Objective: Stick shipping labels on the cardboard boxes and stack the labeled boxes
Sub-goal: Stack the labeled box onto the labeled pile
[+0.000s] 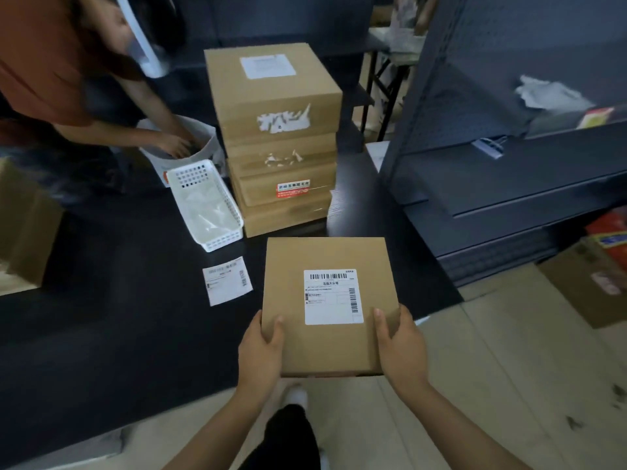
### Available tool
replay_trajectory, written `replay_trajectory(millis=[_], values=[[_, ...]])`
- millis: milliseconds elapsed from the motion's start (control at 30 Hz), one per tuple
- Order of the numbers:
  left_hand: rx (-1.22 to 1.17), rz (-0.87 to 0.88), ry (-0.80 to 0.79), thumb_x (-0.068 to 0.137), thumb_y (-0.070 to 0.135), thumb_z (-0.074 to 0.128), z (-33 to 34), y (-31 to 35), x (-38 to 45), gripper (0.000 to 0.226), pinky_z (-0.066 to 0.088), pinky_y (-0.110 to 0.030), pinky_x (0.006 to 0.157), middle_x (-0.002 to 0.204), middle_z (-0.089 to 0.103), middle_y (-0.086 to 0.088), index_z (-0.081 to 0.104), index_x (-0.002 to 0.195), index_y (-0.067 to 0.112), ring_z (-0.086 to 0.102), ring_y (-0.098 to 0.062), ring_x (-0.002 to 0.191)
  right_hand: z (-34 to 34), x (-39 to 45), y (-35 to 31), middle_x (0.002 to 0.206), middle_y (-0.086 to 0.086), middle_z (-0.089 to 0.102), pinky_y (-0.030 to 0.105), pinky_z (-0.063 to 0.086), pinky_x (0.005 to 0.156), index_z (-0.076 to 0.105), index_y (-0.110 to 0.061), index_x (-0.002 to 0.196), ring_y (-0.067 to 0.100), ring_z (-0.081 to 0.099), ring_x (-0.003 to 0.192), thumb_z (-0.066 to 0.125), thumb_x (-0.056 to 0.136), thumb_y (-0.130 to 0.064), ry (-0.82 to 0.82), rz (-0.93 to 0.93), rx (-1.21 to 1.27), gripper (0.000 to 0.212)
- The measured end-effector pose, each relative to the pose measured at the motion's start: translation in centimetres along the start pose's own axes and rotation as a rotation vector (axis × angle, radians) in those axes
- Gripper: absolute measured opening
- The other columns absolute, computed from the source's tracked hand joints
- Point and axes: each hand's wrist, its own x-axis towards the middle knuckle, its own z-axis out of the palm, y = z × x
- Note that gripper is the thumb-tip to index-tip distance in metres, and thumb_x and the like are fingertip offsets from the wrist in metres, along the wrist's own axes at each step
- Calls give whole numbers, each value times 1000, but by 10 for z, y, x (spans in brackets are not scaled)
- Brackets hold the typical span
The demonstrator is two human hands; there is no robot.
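A flat cardboard box point(288, 279) with a white shipping label point(334, 296) stuck on its top is held over the near edge of the black table point(118, 334). My left hand point(261, 351) grips its near left corner, thumb on top. My right hand point(400, 344) grips its near right corner the same way. Behind it stands a stack of several cardboard boxes point(281, 147), the top one bearing a white label point(267, 66). A loose shipping label point(227, 280) lies on the table left of the held box.
A white perforated basket point(207, 205) sits left of the stack. Another person point(51, 62) at the far left reaches into a white bin point(210, 137). A dark metal shelf unit point(509, 147) stands to the right, with cartons point(590, 283) on the floor beside it.
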Motion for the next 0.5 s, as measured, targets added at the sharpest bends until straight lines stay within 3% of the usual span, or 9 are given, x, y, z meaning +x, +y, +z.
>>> replay_trajectory(millis=[233, 500], values=[[8, -25, -73, 92, 49, 49, 92, 32, 47, 48, 47, -42, 98, 121, 61, 7, 51, 133, 25, 57, -14, 111, -40, 93, 31, 118, 5, 63, 29, 43, 74, 49, -14, 128, 22, 60, 102, 42, 94, -55, 15, 9, 4, 54], [-21, -17, -101, 95, 42, 50, 177, 83, 94, 36, 49, -35, 93, 115, 61, 10, 53, 127, 26, 58, -6, 104, -78, 201, 50, 109, 6, 66, 34, 49, 74, 54, -16, 118, 23, 62, 93, 39, 91, -61, 23, 29, -59, 55]])
